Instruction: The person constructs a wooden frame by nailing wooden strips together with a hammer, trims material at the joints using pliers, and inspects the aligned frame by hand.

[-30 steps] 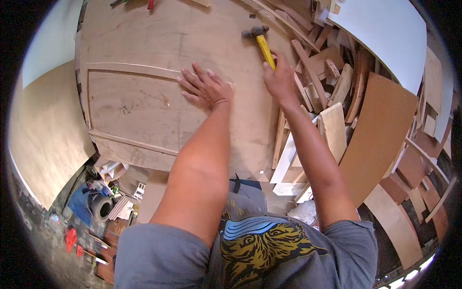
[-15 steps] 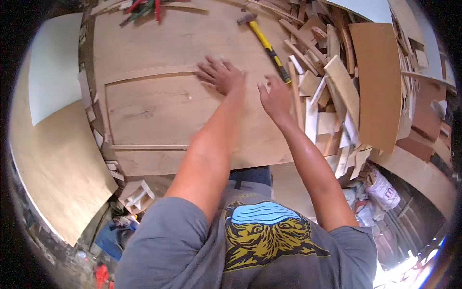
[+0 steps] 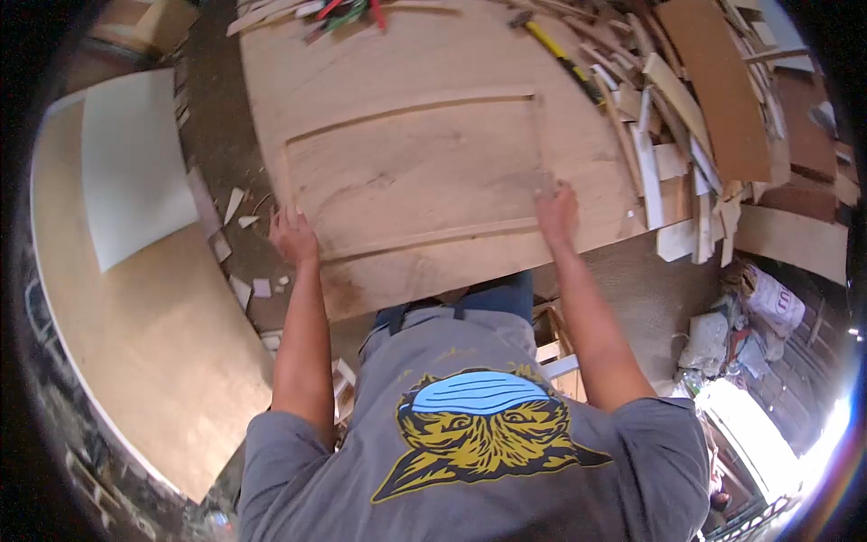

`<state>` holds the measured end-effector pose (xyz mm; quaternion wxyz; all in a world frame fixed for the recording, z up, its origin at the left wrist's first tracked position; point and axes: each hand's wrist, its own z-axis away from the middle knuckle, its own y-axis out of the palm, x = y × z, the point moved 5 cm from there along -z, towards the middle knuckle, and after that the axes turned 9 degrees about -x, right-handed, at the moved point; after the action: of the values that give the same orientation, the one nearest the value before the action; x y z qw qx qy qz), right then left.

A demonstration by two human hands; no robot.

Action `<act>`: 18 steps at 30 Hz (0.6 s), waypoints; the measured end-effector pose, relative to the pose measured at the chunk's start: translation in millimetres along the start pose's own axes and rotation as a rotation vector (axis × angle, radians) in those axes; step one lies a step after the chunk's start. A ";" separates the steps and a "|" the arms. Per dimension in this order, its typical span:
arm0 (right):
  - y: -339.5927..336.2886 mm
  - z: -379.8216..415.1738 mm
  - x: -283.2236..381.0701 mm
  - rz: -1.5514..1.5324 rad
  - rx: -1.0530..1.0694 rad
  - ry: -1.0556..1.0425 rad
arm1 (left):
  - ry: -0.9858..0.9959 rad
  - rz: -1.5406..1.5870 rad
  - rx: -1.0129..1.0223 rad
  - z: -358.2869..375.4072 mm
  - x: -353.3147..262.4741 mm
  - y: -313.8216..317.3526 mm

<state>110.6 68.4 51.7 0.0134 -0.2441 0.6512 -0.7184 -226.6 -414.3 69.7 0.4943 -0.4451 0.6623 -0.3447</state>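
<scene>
A thin rectangular wooden frame [image 3: 424,238] lies flat on a large plywood board [image 3: 452,45], whose grain shows inside the frame. At its lower left corner, my left hand [image 3: 294,238] has its fingers curled over the side strip. My right hand [image 3: 557,215] grips the opposite side strip near the lower right corner, its fingertips slightly blurred. Beyond the frame, a hammer [image 3: 562,56] with a yellow and black handle rests on the board beside the scrap wood.
Offcuts and strips [image 3: 664,108] are heaped along the right. A brown panel [image 3: 720,90] leans over them. Red and green tools [image 3: 348,13] sit at the far edge. On the left stands a large sheet [image 3: 172,316] with a white piece [image 3: 135,172]. A white sack [image 3: 775,303] is at lower right.
My hands have moved apart, from the frame's right side and the bare board to the frame's two opposite sides. The view has shifted, so the hammer appears higher and farther right.
</scene>
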 end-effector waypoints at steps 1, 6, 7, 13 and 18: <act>10.4 -3.2 -10.3 -0.006 -0.001 -0.033 | 0.007 -0.005 -0.017 -3.3 27.1 -4.4; -2.4 -3.4 2.5 0.072 -0.009 -0.001 | -0.385 0.195 0.244 2.3 89.7 6.5; -0.8 -7.3 -0.3 0.086 -0.025 -0.027 | -0.391 0.234 0.269 4.2 86.3 4.8; -1.6 -39.6 3.9 0.053 0.021 -0.108 | -0.430 0.219 0.382 16.2 84.3 0.5; 4.5 -65.8 -4.1 0.009 -0.063 -0.218 | -0.408 0.241 0.340 33.5 103.9 11.2</act>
<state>88.6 130.3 43.9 0.0798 -0.3179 0.6693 -0.6668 -209.1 -507.4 14.4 0.7221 -0.3340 0.5302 -0.2930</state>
